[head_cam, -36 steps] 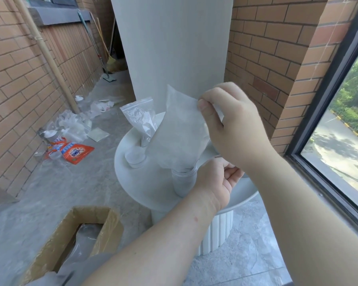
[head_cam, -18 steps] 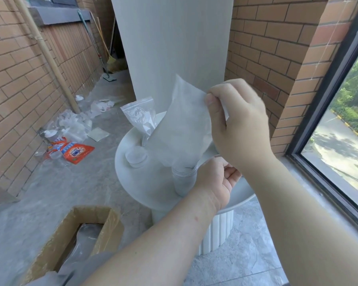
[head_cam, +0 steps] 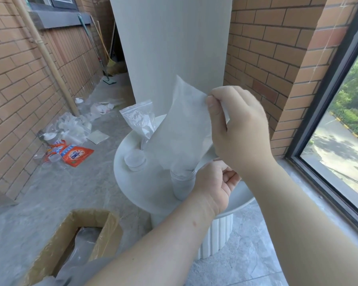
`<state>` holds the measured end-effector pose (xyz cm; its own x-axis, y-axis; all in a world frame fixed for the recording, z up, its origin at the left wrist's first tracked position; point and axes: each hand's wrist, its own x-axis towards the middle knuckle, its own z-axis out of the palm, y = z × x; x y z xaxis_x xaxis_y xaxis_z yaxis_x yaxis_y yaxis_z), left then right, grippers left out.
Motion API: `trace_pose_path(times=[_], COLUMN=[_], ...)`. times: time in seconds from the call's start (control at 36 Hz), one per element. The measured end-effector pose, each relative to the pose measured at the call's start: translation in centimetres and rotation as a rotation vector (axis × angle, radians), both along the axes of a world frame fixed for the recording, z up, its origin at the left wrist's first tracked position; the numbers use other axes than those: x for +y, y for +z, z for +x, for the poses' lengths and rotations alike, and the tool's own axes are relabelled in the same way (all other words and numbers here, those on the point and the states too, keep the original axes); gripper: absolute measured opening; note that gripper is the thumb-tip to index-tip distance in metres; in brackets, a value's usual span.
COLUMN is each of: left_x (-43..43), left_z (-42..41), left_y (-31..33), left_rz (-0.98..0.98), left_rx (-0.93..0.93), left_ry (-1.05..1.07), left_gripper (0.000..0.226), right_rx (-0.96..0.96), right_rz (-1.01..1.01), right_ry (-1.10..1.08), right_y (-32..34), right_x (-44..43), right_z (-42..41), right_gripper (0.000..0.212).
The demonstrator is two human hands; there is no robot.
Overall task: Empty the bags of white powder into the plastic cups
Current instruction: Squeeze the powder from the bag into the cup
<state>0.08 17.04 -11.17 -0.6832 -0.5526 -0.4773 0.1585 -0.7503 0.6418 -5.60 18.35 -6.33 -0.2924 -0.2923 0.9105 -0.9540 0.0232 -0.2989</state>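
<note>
My right hand (head_cam: pixel 238 129) pinches the upper edge of an upturned clear bag dusted with white powder (head_cam: pixel 184 129). The bag's mouth points down into a clear plastic cup (head_cam: pixel 182 183) on the round white table (head_cam: pixel 141 190). My left hand (head_cam: pixel 215 182) curls round the right side of that cup near its rim. A second cup (head_cam: pixel 135 159), holding white powder, stands to the left on the table. Behind it a zip bag of white powder (head_cam: pixel 140 120) stands upright.
An open cardboard box (head_cam: pixel 74 244) lined with plastic sits on the floor at lower left. Empty bags, cups and an orange packet (head_cam: pixel 74 154) litter the floor by the left brick wall. A grey pillar (head_cam: pixel 170 48) rises behind the table; a window (head_cam: pixel 343 131) is at right.
My right hand has lifted the bag's upper end a little higher and tilted it more upright over the cup. My left hand stays at the cup.
</note>
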Motion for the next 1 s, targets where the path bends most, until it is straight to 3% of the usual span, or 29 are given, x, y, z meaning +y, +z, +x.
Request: trace_pose_path(times=[0.33, 0.56, 0.67, 1.0], left_x=[-0.2, -0.06, -0.06, 0.06], left_z=[-0.2, -0.09, -0.07, -0.04], left_y=[-0.15, 0.01, -0.12, 0.01], left_rz=[0.025, -0.009, -0.014, 0.002], left_rx=[0.021, 0.016, 0.002, -0.01], left_ry=[-0.029, -0.02, -0.03, -0.003], left_gripper=[0.035, 0.052, 0.04, 0.044], right_rx=[-0.073, -0.066, -0.076, -0.086], right_rz=[0.067, 0.04, 0.054, 0.051], right_ry=[0.052, -0.018, -0.01, -0.014], right_y=[0.11, -0.06, 0.06, -0.09], right_x=[-0.03, -0.08, 0.02, -0.11], right_z=[-0.27, -0.02, -0.25, 0.13], right_gripper=[0.019, 0.02, 0.021, 0.02])
